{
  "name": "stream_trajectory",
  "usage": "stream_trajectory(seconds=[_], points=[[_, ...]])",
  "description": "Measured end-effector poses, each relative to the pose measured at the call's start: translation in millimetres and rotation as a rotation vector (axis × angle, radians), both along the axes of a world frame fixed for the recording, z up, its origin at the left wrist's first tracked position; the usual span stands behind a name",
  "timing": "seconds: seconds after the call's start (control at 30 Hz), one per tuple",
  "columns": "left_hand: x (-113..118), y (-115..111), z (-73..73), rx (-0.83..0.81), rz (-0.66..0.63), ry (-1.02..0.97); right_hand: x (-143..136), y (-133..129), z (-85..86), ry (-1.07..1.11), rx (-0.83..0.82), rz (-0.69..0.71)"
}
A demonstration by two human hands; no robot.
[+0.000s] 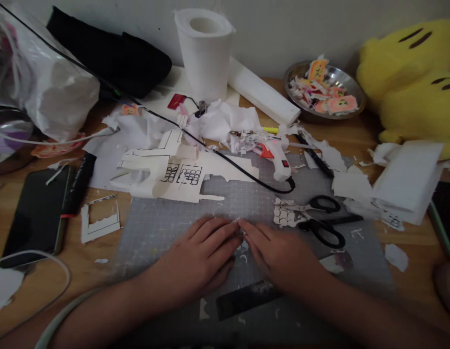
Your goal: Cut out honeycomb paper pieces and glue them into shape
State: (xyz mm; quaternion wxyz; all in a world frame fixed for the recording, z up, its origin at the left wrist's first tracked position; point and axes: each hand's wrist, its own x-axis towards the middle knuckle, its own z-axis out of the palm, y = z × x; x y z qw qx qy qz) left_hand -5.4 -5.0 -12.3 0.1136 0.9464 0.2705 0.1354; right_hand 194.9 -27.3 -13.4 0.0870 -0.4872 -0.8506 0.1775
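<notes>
My left hand (212,247) and my right hand (276,249) meet over the grey cutting mat (155,218), fingertips almost together. Both are closed, pinching at one spot where a bit of something whitish shows; the fingers hide most of it. Just beyond the right hand lie scissors (315,225) with black handles, their blades over a paper piece (283,214) drawn with circles. Below the hands a dark, flat strip (243,300) lies partly under my right forearm. Farther back are cut sheets of white paper (152,182) with black outlines.
A white glue gun (281,162) rests at the mat's back edge, its black cord crossing the papers. Behind stand a paper roll (205,58) and a metal bowl (325,92) of paper scraps. A phone (38,213) and black marker (78,184) lie left; yellow plush toys (414,87) sit right.
</notes>
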Motion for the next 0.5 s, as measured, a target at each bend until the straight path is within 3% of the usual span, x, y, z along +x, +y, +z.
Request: stream_trajectory(seconds=[0.07, 0.27, 0.4, 0.5], points=[[0, 0, 0.7, 0.004, 0.002, 0.004, 0, 1, -0.7, 0.014, -0.001, -0.003], [0, -1, 1.1, -0.010, -0.004, 0.023, 10, 14, 1.8, 0.422, -0.163, -0.094], [-1, -1, 0.4, -0.015, -0.010, 0.027, 11, 13, 2.5, 0.417, -0.157, -0.080], [-1, -1, 0.3, -0.020, -0.010, 0.030, 7, 7, 2.5, 0.285, -0.054, -0.025]])
